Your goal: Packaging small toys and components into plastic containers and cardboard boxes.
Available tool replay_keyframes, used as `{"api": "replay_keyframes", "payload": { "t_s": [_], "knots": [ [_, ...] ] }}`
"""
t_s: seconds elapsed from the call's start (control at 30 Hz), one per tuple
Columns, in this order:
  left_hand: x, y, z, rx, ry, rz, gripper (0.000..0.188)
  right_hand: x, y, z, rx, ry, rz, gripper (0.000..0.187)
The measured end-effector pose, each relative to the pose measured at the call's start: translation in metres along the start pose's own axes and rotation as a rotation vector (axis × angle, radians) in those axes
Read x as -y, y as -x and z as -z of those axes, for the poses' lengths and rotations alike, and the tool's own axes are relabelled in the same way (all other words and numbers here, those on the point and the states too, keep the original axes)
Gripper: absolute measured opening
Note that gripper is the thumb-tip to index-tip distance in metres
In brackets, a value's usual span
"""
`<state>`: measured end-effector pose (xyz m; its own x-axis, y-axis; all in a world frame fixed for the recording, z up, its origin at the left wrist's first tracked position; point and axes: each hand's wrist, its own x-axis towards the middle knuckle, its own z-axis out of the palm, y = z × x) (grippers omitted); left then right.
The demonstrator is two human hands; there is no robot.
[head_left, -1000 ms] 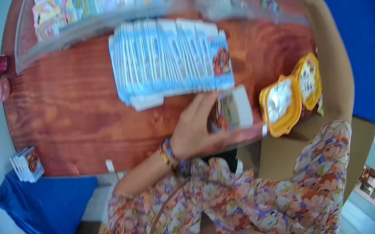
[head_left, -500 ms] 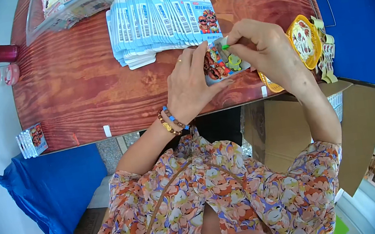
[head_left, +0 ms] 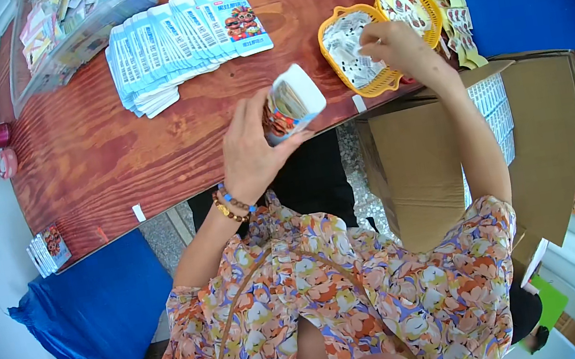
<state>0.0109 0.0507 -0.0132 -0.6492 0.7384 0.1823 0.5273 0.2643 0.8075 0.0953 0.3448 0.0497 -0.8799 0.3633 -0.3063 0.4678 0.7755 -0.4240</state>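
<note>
My left hand (head_left: 249,139) grips a small colourful cardboard box (head_left: 282,122) just off the table's front edge. The box's white flap (head_left: 304,82) is up, and packed pieces show in its mouth. Over a yellow plastic basket (head_left: 329,62) my right hand (head_left: 394,48) hangs with its fingers bent together; what lies between their tips, if anything, is too small to make out. White slips with dark marks (head_left: 350,40) fill that basket. Behind it to the right, a second yellow basket (head_left: 435,15) holds pale pieces with red prints (head_left: 401,3).
Flat blue-and-white cartons (head_left: 171,44) lie fanned across the table. A clear bin (head_left: 71,52) of colourful packets stands far left. Several filled small boxes (head_left: 49,248) sit at the near left corner. Beside the table at right is a big open cardboard box (head_left: 415,160). Printed strips (head_left: 458,28) hang by the baskets.
My right hand has left the small box and moved right, over the nearer basket. The box stays in my left hand, its flap more visible. The whole view has shifted and turned.
</note>
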Motion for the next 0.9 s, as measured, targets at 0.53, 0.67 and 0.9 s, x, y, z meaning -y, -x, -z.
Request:
{"api": "replay_keyframes", "payload": {
  "t_s": [0.53, 0.67, 0.9],
  "knots": [
    [-0.016, -0.01, -0.02, -0.006, -0.161, -0.098, 0.084, -0.012, 0.016, -0.012, -0.116, -0.683, 0.094, 0.01],
    [-0.021, -0.023, -0.027, -0.051, -0.368, -0.149, 0.083, -0.001, 0.03, -0.007, -0.142, -0.746, 0.098, 0.012],
    [-0.035, -0.033, -0.033, -0.061, -0.44, -0.186, 0.085, 0.048, 0.052, 0.001, -0.219, -0.299, 0.143, 0.014]
  ]
}}
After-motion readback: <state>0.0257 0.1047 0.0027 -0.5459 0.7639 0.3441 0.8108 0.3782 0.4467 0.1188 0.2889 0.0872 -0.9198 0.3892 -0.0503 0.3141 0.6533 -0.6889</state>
